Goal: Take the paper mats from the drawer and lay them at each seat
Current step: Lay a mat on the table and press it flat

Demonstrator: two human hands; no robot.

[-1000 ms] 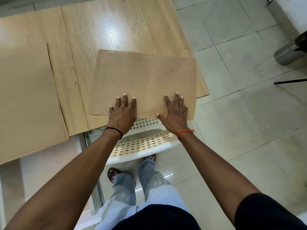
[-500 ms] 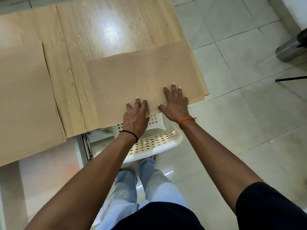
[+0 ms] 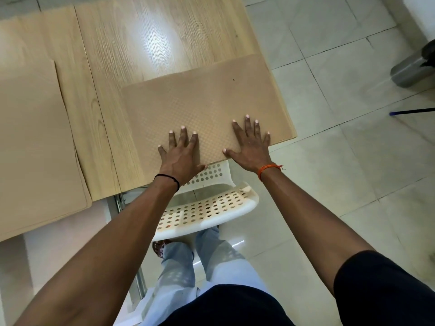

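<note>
Both hands are pressing flat on a tan dimpled paper mat (image 3: 202,107).

Left hand (image 3: 180,156) and right hand (image 3: 250,147), fingers spread straight, are resting on its near edge, at the light wooden table's (image 3: 150,43) corner above a white perforated plastic chair (image 3: 211,205).

We see a person from above, both forearms bare to the elbow. The left hand (image 3: 180,156) has a thin black band (image 3: 167,178) around its wrist; the right hand (image 3: 251,147) has an orange thread bracelet (image 3: 268,169), its loose ends sticking out to one side. A dark short sleeve (image 3: 386,288) covers the right upper arm, and the same dark fabric spans the torso (image 3: 226,307) at the bottom edge. Below it we see pale blue trousers (image 3: 211,260), faded in patches over the legs, and a patterned sandal (image 3: 160,247) on one foot; the other foot is hidden.
</note>
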